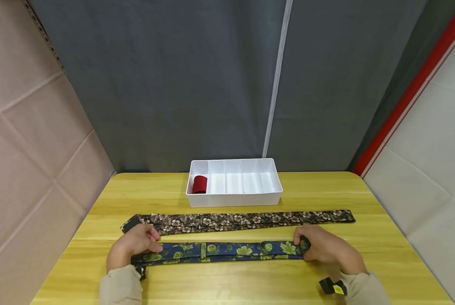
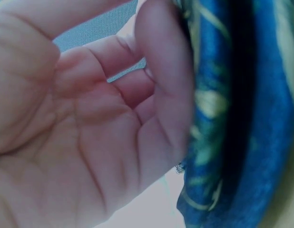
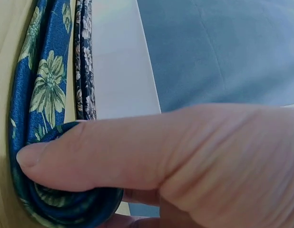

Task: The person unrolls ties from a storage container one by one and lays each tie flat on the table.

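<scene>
A blue necktie with yellow-green flowers lies lengthwise across the table. Its right end is wound into a small roll, which my right hand grips with the thumb across the coil's side. At the other end, my left hand rests on the tie, its fingers loosely bent and touching the fabric. In the left wrist view the blue folds run alongside those fingers, and the palm holds nothing. Just beyond, a dark necktie with beige-brown flowers lies stretched out nearly parallel.
Behind the ties stands a white divided tray, with a dark red fabric roll in its leftmost compartment. A grey curtain hangs behind the wooden table, and pale cloth walls flank both sides.
</scene>
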Demonstrator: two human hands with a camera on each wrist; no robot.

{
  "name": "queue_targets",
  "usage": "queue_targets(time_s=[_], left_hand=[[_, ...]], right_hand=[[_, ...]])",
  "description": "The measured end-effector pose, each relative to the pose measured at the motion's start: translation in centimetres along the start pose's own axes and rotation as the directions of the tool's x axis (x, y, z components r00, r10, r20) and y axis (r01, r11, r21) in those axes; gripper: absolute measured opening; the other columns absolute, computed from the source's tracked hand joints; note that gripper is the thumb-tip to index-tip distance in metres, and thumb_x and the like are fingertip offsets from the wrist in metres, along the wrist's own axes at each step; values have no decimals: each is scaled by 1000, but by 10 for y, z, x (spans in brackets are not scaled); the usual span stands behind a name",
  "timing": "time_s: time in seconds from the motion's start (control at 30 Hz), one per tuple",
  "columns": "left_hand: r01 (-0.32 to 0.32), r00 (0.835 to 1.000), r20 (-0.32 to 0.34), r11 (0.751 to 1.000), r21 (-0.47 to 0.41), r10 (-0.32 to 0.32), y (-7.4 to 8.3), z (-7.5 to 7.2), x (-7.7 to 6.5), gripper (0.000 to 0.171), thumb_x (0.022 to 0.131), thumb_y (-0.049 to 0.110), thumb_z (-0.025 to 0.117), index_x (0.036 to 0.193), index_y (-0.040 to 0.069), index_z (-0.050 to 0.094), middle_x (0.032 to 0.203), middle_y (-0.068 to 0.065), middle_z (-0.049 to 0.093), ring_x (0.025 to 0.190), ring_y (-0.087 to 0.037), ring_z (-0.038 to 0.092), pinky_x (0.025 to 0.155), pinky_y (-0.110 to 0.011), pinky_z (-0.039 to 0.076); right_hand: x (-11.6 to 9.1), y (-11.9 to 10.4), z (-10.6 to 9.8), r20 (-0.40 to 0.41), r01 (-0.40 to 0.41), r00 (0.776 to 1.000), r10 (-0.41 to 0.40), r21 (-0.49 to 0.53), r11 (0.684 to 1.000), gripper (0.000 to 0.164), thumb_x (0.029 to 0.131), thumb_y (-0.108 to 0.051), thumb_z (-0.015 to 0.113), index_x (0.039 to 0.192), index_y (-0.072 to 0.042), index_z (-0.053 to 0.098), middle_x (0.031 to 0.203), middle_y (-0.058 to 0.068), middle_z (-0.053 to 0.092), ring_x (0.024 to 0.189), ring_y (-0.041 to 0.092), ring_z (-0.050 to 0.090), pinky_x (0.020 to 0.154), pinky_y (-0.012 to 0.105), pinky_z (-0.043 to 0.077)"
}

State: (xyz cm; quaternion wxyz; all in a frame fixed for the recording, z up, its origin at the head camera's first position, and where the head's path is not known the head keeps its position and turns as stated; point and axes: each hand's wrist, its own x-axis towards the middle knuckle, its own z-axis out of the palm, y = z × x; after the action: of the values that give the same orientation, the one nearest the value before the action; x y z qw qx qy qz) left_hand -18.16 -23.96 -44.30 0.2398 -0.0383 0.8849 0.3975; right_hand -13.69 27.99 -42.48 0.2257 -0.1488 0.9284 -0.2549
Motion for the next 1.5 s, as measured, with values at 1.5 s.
queue_targets(time_s=[1.5], left_hand=[[-17,1000,-8,1000,5,17,-3,0,2,31,79,3,85,98,-1,61,86,-7,55,77,-20,52,71,-34,48]], right_hand=[[-20,30,-22,-31,-140,989,143,91,986,41,69,18,71,97,-10,59,104,7,61,88,24,50,72,34,41]])
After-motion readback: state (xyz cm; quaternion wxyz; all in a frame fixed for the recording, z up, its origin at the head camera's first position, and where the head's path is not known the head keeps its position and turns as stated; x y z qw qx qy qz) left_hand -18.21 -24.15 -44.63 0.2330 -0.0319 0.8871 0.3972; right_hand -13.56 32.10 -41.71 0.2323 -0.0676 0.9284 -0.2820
